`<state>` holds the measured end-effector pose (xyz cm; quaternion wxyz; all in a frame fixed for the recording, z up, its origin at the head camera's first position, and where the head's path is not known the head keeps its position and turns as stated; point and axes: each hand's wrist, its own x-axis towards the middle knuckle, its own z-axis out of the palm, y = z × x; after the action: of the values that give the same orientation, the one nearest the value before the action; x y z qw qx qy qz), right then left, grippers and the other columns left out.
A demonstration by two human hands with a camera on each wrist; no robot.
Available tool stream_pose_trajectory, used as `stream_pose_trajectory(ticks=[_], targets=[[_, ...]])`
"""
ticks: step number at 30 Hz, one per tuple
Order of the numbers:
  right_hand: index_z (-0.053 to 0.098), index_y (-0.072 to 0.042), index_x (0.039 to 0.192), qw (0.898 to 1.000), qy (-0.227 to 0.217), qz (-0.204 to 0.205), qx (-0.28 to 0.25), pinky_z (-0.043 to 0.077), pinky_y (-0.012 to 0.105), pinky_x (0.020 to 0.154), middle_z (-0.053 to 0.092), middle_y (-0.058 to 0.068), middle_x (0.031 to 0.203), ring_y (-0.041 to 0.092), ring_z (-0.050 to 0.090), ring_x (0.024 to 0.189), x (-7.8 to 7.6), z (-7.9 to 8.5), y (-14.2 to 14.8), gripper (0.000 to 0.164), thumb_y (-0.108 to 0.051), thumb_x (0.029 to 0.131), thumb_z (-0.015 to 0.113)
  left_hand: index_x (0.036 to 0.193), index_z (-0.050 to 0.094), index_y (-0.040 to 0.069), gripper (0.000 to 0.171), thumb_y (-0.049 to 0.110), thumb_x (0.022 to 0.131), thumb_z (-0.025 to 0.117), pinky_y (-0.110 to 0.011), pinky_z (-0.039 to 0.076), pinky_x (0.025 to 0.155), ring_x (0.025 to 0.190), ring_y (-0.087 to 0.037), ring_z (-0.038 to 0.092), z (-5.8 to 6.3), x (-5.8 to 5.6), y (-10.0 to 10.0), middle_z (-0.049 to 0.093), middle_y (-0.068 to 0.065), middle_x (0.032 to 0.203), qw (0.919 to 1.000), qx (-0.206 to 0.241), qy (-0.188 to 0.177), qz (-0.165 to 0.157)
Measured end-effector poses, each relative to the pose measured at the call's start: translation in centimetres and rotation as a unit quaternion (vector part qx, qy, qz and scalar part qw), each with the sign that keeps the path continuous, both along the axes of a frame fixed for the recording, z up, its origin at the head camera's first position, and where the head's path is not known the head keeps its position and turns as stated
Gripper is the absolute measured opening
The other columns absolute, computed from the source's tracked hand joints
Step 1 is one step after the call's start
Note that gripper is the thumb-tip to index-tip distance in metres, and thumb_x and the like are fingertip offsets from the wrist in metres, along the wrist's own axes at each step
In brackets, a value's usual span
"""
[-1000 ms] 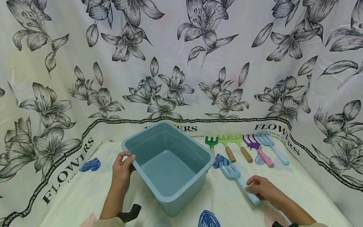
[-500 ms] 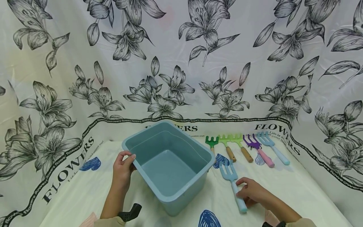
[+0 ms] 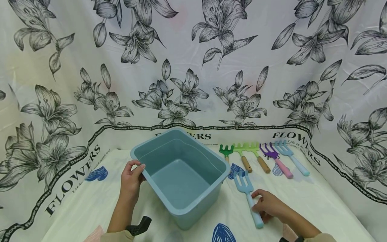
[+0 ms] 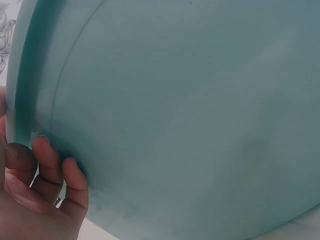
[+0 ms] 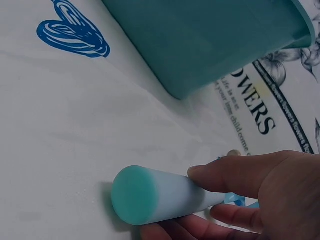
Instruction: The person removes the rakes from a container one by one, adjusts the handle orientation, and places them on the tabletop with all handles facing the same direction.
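Observation:
A grey-blue plastic tub stands in the middle of the head view, nothing visible inside it. My left hand pinches its left rim, thumb on the rim's edge; in the left wrist view my left fingers curl against the tub's outer wall. To the tub's right, a light blue garden hand fork points its tines away from me. My right hand grips its handle; the right wrist view shows the thumb on one side of the handle and fingers on the other, with its turquoise end facing the camera.
Behind the fork several hand tools lie in a row: a dark green fork, two light green rakes with wooden handles, a purple rake with pink handle and another light blue fork. A flowered cloth hangs behind.
My right hand has moved left, swinging the fork's handle end left and toward me; over the last half second it has stayed put. My left hand and the tub have not moved.

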<state>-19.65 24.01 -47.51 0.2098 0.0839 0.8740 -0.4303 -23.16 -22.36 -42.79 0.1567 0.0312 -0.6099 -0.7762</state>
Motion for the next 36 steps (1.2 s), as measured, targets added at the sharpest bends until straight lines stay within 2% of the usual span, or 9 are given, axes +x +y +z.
stream_pose_trajectory(ticks=[9,15,20,27,32,36], targets=[[0.059,-0.008,0.116,0.999,0.013,0.032,0.034,0.050,0.032,0.053,0.058,0.009,0.079,0.022,0.058,0.058,-0.6,1.0,0.2,0.043,-0.015,0.079,0.080,0.110,0.040,-0.003,0.018,0.004,0.098,0.052,-0.027,0.052,0.060,0.054,-0.013,0.061,0.2,0.0,0.0,0.064,0.001,0.063,1.0000,0.000,-0.007,0.000],[0.059,-0.006,0.118,0.997,0.051,0.038,0.044,0.051,0.034,0.055,0.057,0.008,0.081,0.023,0.057,0.062,-2.0,2.1,0.5,0.046,-0.019,0.080,0.080,0.110,0.041,-0.001,0.017,0.006,0.099,0.053,-0.027,0.052,0.062,0.054,-0.012,0.061,0.2,0.0,0.0,0.064,0.002,0.063,0.9999,-0.005,-0.010,0.001],[0.057,-0.003,0.121,0.993,0.104,0.048,0.035,0.050,0.035,0.056,0.057,0.007,0.081,0.022,0.056,0.065,-3.3,3.2,0.3,0.047,-0.018,0.082,0.078,0.110,0.041,-0.001,0.018,0.007,0.099,0.053,-0.027,0.052,0.063,0.057,-0.012,0.062,0.2,0.0,0.0,0.065,0.002,0.064,0.9998,-0.010,-0.015,0.002],[0.056,0.003,0.123,0.973,0.214,0.084,0.015,0.047,0.034,0.063,0.059,0.008,0.087,0.022,0.054,0.076,-5.8,4.0,-0.8,0.047,-0.013,0.083,0.076,0.110,0.041,-0.001,0.018,0.007,0.099,0.053,-0.027,0.053,0.065,0.058,-0.012,0.063,0.2,0.0,0.0,0.065,0.002,0.065,0.9998,-0.010,-0.017,0.003],[0.055,0.001,0.125,0.953,0.283,0.109,0.006,0.053,0.039,0.073,0.061,0.018,0.107,0.032,0.061,0.092,-7.9,3.6,-1.5,0.046,-0.005,0.084,0.074,0.112,0.040,-0.003,0.021,0.008,0.099,0.054,-0.027,0.052,0.064,0.057,-0.013,0.061,0.4,0.1,0.0,0.064,0.001,0.065,0.9998,-0.012,-0.016,0.004],[0.054,-0.002,0.129,0.940,0.313,0.133,0.038,0.053,0.045,0.079,0.058,0.020,0.121,0.037,0.061,0.101,-9.2,2.9,-1.9,0.049,-0.006,0.084,0.074,0.112,0.040,-0.002,0.021,0.007,0.099,0.053,-0.027,0.052,0.064,0.058,-0.013,0.062,0.4,0.1,0.0,0.065,0.001,0.065,0.9997,-0.009,-0.020,0.004]])
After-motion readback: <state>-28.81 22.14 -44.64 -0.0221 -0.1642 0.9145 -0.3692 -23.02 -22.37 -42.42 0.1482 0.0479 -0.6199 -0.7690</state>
